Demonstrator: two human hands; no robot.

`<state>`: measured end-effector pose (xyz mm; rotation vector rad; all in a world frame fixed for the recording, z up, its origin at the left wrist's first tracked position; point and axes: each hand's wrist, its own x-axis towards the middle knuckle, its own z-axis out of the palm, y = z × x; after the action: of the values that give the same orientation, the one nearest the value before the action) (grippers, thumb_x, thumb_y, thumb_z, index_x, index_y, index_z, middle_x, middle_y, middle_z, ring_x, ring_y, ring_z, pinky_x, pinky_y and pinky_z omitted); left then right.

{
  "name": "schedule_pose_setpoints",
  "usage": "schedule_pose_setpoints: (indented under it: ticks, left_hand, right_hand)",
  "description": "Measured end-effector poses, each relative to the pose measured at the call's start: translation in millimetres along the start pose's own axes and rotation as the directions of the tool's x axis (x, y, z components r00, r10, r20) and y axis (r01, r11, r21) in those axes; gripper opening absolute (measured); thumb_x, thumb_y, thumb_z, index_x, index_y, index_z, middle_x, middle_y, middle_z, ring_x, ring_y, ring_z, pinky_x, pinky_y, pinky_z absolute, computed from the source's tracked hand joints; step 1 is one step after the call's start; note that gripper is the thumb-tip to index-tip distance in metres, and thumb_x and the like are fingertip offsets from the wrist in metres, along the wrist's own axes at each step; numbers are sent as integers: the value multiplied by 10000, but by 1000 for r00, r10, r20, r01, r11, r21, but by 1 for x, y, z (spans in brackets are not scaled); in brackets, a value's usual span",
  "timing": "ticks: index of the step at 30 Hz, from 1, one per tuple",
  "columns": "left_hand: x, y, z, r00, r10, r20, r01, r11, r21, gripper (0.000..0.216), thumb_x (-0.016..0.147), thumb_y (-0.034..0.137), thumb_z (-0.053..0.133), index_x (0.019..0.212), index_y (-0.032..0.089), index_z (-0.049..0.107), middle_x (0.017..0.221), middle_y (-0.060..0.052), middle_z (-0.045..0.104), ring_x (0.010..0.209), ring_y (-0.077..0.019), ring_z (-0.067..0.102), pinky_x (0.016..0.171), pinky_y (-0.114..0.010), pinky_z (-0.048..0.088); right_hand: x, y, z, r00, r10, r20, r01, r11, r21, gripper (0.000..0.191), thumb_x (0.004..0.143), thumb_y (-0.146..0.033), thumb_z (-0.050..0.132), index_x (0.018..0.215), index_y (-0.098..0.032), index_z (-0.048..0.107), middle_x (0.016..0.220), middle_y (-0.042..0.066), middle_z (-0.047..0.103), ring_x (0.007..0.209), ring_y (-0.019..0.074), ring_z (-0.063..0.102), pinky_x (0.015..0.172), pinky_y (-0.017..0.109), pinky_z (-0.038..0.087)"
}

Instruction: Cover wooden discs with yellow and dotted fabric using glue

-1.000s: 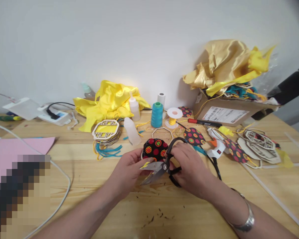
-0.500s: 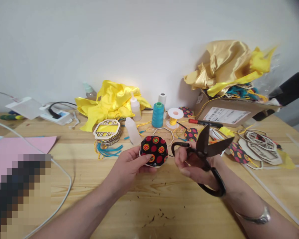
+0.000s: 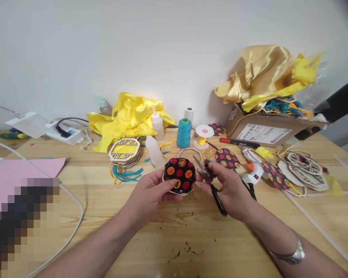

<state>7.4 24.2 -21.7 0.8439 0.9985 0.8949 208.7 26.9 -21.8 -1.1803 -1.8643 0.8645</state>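
My left hand (image 3: 150, 195) pinches a black octagonal piece covered in fabric with red and orange dots (image 3: 180, 174), held just above the wooden table (image 3: 174, 239). My right hand (image 3: 230, 189) is closed round the black handles of a pair of scissors (image 3: 210, 179). The scissor blades point up and left, right beside the piece's right edge. A silver bangle (image 3: 292, 253) sits on my right wrist.
Behind my hands stand a teal thread cone (image 3: 183, 133), white glue bottles (image 3: 153, 151), a stack of wooden lattice frames (image 3: 124, 151), yellow satin (image 3: 127, 117) and a cardboard box (image 3: 263, 129). A glue gun (image 3: 253, 172) and more dotted pieces (image 3: 226, 158) lie right; pink paper (image 3: 20, 173) left.
My right hand swung the scissors out to the right with blades open, then brought them back to the right edge of the dotted piece. My left hand kept holding the piece.
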Motion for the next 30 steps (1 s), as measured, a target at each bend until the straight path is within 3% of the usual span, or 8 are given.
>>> schedule_pose_setpoints:
  ticks: [5,10,13,18,25,30]
  left_hand:
    - [1,-1,-1,1000,-3,7,3,1000,-7,256,752,240,708,996,160,711,965,-95,742,819,-204,688,604,-253,572]
    - [-1,0,0,999,-11,32,11,1000,11,295,764,248,698,1047,168,690,980,-94,742,835,-201,690,605,-241,569]
    - [-2,0,0,998,-27,52,26,1000,13,302,769,254,693,1050,147,681,978,-110,741,842,-209,693,601,-242,568]
    - [-2,0,1,999,-23,32,23,1000,-7,330,758,239,703,1071,144,666,997,-110,736,826,-207,696,590,-243,567]
    - [-1,-2,-1,998,-40,46,39,999,25,310,753,258,702,1033,130,669,973,-118,738,837,-219,691,598,-261,565]
    - [-3,-3,-1,988,-115,106,100,986,136,267,768,266,671,1011,158,673,884,-77,751,747,-186,697,552,-229,534]
  right_hand:
    - [4,2,1,984,163,-70,-160,986,51,159,750,-304,634,742,-185,530,674,-9,536,609,130,470,558,258,402]
    - [6,11,2,956,292,29,-292,937,190,253,747,-408,655,799,-172,578,719,8,594,650,147,535,588,274,429]
    - [6,12,1,953,304,-6,-298,938,174,281,736,-432,665,803,-175,573,723,8,594,662,154,534,599,281,428]
    - [5,7,-2,961,242,-133,-243,970,9,272,696,-397,707,760,-189,543,694,-12,545,628,141,481,580,273,392]
    - [6,13,-2,943,333,5,-326,920,217,312,717,-454,679,810,-176,574,721,9,586,669,162,527,610,291,421]
    - [7,15,-4,944,318,-85,-296,934,201,298,715,-443,680,795,-179,569,720,0,584,651,144,515,592,275,412]
